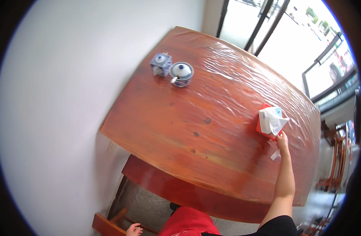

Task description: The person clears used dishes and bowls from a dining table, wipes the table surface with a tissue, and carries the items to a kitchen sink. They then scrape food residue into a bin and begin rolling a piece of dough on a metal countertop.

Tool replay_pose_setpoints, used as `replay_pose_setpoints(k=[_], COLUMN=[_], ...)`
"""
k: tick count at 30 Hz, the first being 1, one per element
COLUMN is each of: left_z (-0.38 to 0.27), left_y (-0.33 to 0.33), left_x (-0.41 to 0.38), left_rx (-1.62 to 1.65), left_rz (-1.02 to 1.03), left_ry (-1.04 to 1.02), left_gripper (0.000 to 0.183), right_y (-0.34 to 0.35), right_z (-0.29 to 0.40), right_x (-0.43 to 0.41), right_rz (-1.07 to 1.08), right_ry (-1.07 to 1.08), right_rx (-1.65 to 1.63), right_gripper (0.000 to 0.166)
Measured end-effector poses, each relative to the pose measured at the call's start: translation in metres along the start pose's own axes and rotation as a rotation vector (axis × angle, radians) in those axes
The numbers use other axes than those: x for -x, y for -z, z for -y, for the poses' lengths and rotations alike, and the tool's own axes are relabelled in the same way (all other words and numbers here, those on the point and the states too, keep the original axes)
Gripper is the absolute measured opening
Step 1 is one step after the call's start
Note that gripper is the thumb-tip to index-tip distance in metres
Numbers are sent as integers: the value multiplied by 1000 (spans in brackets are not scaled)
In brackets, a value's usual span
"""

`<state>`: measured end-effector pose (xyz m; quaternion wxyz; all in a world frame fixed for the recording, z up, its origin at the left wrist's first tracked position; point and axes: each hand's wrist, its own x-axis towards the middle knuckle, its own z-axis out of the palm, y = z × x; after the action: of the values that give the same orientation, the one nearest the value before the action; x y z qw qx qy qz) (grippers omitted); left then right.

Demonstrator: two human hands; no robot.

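Note:
My right hand (pixel 282 141) reaches over the right part of the wooden table (pixel 180 118) and grips the near edge of a red tissue holder (pixel 258 126). A white pack of tissues (pixel 267 119) sits in the holder, with a tissue sticking out of its top. Just below the holder, by my wrist, lies a small white scrap (pixel 275 155). At the bottom edge, my left hand (pixel 134 229) is beside my red garment, fingers loosely bent, holding nothing. At the table's far left, a square blue-and-white lidded ceramic jar (pixel 161 65) stands beside a round lidded ceramic jar (pixel 181 74) with a white spoon handle showing.
Clear, wrinkled plastic sheeting covers the table. A white wall (pixel 65 88) borders its left side. Below the near edge is a red wooden bench (pixel 168 183), with a wooden chair part (pixel 108 225) at lower left. Glass doors stand beyond; wooden furniture (pixel 337 159) is at right.

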<state>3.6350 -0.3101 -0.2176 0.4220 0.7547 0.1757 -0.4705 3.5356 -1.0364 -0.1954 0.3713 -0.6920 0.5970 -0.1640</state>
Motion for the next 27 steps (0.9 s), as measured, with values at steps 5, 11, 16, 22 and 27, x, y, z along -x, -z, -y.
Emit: replay_pose_setpoints(k=[5, 11, 16, 22, 27], left_z=[36, 109, 205, 320, 430], left_y=[-7, -22, -71, -120, -131], left_x=[31, 69, 122, 198, 302], left_rx=[111, 397, 560, 516, 551], left_rz=[-96, -309, -531, -988, -1440], left_ry=[32, 83, 161, 235, 449], left_gripper=[27, 26, 26, 28, 34], right_y=[-100, -223, -279, -422, -324], right_z=[64, 153, 160, 145, 78], right_x=[-19, -22, 109, 446, 815], right_rz=[135, 222, 160, 1426, 1991], right_ry=[141, 291, 454, 620, 1021], right_rx=[-76, -202, -462, -360, 154], right_gripper=[18, 19, 26, 15, 10])
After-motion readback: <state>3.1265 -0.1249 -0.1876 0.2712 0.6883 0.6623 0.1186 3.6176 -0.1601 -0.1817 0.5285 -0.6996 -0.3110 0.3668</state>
